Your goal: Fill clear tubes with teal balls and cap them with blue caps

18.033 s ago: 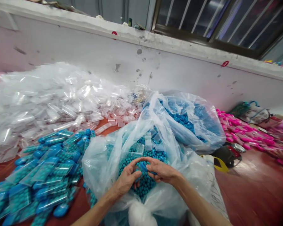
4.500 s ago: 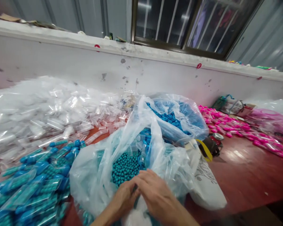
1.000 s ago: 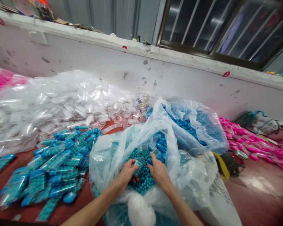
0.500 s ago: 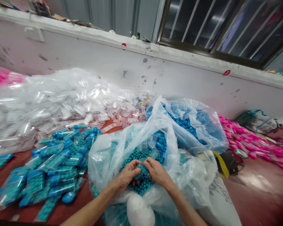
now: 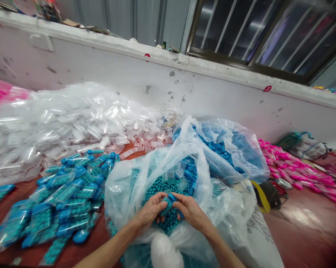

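Note:
My left hand (image 5: 151,211) pinches a small clear case of turquoise beads (image 5: 166,206), partly hidden by the fingers. A blue cap (image 5: 172,197) is between the fingers of my right hand (image 5: 189,210), at the case's upper end. Whether the cap sits fully on the case I cannot tell. Both hands are over loose turquoise beads (image 5: 163,184) in an open translucent plastic bag (image 5: 121,182). More blue caps (image 5: 190,174) and a few clear pieces lie at the bag's far right side.
Filled cases with blue caps (image 5: 70,203) are heaped on the red table (image 5: 101,232) at left. Behind them rises a pile of empty clear cases (image 5: 81,119). Another bag of blue caps (image 5: 226,149) stands behind; pink-capped cases (image 5: 296,163) lie right. A white knotted lump (image 5: 166,251) is in front.
A blue cap now shows in my right hand, against the case in my left. My right hand has dropped slightly; the left has barely moved.

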The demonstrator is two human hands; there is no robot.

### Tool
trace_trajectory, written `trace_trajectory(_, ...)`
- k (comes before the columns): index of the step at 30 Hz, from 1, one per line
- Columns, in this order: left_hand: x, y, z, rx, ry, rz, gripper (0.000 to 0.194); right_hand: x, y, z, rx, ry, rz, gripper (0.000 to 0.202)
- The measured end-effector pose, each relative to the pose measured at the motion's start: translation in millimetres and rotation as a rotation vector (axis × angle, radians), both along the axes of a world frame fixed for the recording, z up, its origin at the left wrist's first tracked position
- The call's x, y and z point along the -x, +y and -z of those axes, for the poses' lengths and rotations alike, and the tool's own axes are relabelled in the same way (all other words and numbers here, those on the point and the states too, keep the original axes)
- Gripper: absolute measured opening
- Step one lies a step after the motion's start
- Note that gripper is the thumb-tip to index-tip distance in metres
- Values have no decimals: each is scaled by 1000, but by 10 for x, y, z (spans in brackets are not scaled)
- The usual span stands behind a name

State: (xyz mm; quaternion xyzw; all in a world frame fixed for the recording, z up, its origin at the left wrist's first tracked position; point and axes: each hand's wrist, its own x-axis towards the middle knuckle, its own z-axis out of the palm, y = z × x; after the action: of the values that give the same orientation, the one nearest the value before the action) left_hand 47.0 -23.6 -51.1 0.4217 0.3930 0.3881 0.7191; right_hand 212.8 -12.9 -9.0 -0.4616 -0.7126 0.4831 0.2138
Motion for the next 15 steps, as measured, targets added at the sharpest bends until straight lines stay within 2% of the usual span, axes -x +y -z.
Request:
trace_trajectory(6, -14, -11, -11, 34, -15, -62, 65, 71, -44, 25, -356, -143, 100, 26)
trace_trajectory(10, -40, -40, -33, 43, -33, -92, 73, 118, -105, 28, -336, -136, 89, 33)
trace_trajectory(13, -59, -70, -59, 30, -6, -111, 71, 137, -135, 41, -358, -151, 156, 31)
trace_trajectory(15, -74, -84, -75, 39, 19, -129, 68, 133, -142, 65, -406, -149, 145, 31)
